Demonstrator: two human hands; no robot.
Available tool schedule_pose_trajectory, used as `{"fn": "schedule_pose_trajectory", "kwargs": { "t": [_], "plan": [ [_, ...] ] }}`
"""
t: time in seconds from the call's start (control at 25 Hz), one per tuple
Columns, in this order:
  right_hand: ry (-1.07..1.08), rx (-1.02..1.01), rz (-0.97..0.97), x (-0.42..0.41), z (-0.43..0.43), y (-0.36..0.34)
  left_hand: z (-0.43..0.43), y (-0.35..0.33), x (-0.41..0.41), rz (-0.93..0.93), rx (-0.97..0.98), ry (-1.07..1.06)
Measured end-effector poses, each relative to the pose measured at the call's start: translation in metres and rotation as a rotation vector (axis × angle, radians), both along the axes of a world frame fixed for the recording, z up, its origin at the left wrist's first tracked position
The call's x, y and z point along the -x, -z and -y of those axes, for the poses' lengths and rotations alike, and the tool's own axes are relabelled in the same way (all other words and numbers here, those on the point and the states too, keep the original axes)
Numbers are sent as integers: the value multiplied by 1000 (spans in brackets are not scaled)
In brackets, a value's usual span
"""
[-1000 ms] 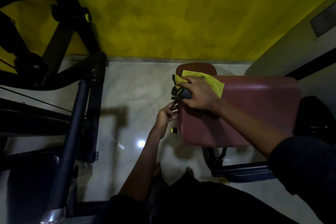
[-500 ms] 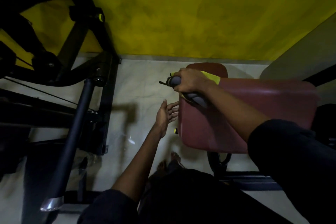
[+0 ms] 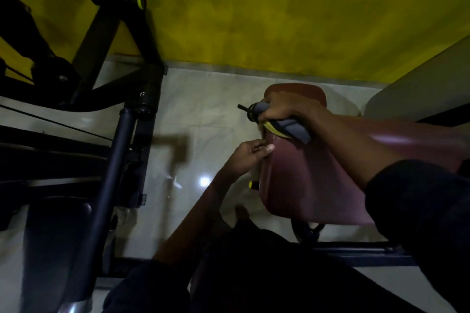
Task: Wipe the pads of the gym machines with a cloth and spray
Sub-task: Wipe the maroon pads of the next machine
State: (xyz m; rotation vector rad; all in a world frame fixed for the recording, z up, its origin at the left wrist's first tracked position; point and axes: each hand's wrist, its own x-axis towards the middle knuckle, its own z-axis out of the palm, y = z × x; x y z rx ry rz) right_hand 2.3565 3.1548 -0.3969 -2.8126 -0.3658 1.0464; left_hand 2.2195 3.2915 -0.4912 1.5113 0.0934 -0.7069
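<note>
maroon pad (image 3: 318, 180), probably slick, bears the right hand (image 3: 282, 109) gripping a light spray bottle (image 3: 292, 128) and limp yellow cloth (image 3: 273, 130) at its far left corner; left hand (image 3: 246, 157) curls against its left edge, grip unclear.

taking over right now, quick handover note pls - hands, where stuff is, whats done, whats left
Right grip: holds a grey spray bottle and the yellow cloth together, over the far left corner of the maroon pad.
Left grip: fingers curled at that pad's left edge, thumb touching it; firm hold unclear.
Done: cannot be judged; no wet streaks show.
Left: wipe the maroon pad, the smaller pad beyond it, then the black machine at left.
</note>
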Motion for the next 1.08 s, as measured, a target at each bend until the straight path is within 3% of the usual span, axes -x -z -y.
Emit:
{"fn": "schedule_pose_trajectory", "kwargs": {
  "t": [0.16,0.36,0.52,0.64,0.88,1.08],
  "plan": [
    [65,77,-58,-5,-9,-7,-6,10,-13,29,-86,113],
    [130,27,37,18,2,-10,-3,9,-25,-25,15,135],
    [234,101,-49,-11,-5,6,0,9,-37,-44,9,159],
    [368,102,-87,-23,4,15,-2,1,-45,-147,-1,143],
    [698,77,89,13,62,2,-5,-11,-63,-218,74,160],
    [522,88,232,25,47,1,-6,-13,-78,-225,118,237]
  ]
}}
